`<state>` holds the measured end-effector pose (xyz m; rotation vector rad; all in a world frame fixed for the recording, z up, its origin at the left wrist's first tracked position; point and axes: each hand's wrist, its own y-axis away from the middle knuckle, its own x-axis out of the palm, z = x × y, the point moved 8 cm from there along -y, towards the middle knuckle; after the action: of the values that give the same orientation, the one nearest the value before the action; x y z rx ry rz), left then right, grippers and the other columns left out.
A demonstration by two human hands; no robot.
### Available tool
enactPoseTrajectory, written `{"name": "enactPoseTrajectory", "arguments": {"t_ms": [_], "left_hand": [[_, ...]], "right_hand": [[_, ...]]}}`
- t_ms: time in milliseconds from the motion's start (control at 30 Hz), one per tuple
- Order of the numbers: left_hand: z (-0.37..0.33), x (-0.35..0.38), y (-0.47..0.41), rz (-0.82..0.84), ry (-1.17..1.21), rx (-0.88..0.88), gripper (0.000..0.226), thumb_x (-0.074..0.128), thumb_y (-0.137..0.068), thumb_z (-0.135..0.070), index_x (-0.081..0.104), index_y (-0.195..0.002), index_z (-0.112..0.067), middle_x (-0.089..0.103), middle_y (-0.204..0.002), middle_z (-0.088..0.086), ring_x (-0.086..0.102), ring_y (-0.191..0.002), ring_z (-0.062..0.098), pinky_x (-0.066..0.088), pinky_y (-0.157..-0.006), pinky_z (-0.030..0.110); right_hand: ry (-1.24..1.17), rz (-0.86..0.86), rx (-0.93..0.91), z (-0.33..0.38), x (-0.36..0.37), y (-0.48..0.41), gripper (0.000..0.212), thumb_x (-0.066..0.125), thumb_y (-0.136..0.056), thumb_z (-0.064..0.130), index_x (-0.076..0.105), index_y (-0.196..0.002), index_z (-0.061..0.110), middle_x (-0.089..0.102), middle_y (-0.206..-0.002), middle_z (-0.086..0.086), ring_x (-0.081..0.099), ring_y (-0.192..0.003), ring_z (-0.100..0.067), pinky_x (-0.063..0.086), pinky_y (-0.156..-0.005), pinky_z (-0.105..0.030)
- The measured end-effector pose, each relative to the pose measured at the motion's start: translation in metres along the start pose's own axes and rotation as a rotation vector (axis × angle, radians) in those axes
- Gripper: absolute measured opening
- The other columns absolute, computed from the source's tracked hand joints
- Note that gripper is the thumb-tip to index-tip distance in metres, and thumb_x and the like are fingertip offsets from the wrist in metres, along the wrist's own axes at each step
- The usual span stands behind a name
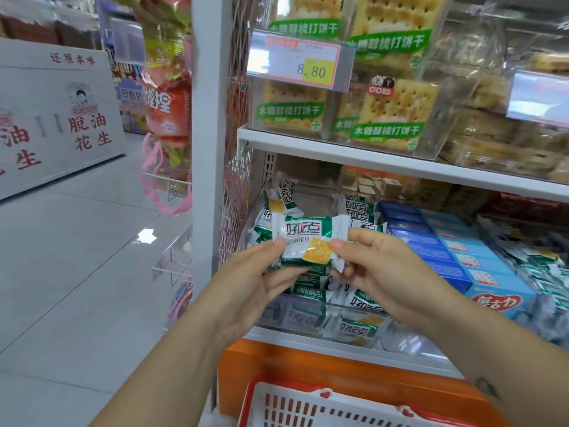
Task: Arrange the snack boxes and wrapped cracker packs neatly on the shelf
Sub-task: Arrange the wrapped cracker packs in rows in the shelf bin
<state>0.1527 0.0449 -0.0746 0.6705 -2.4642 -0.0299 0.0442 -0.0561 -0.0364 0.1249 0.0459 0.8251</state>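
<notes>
A green-and-white wrapped cracker pack (309,243) is being held label-up in front of the lower shelf (338,343). It is being held just above the jumbled heap of matching packs (360,303) in the clear bin (289,318). Its left end is being pinched by the left hand (255,272) and its right end by the right hand (378,266). Both forearms are being reached up from below, with the pack being spanned level between the two hands. For this step to be done well, the pack is probably best being lowered flat and lined up with its neighbours, not dropped onto the heap. A light pinch is being called for, since the thin wrapper looks easily crumpled. The blue snack boxes (455,251) are being displayed in rows just beside the bin.
</notes>
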Motion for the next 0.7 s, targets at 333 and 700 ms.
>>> {"name": "enactPoseTrajectory", "arguments": {"t_ms": [333, 700], "left_hand": [[-0.003, -0.02, -0.005, -0.106, -0.046, -0.014, 0.038, 0.068, -0.062, -0.015, 0.063, -0.098, -0.005, 0.071, -0.098, 0.011, 0.073, -0.074, 0.016, 0.059, -0.073, 0.028], [-0.018, -0.021, -0.005, -0.147, -0.336, 0.161, 0.018, 0.06, -0.09, -0.015, 0.066, -0.106, -0.009, 0.068, -0.073, -0.004, 0.061, -0.059, 0.002, 0.051, -0.062, 0.015]], "right_hand": [[-0.494, 0.072, 0.318, -0.016, 0.007, 0.002, 0.04, 0.063, -0.069, 0.004, 0.053, -0.108, 0.001, 0.04, -0.065, -0.002, 0.043, -0.043, -0.007, 0.056, -0.055, -0.027], [0.317, 0.023, -0.148, 0.023, -0.006, -0.002, 0.036, 0.051, -0.096, 0.024, 0.062, -0.062, 0.018, 0.058, -0.049, 0.002, 0.035, -0.04, -0.011, 0.037, -0.063, -0.032]]}}
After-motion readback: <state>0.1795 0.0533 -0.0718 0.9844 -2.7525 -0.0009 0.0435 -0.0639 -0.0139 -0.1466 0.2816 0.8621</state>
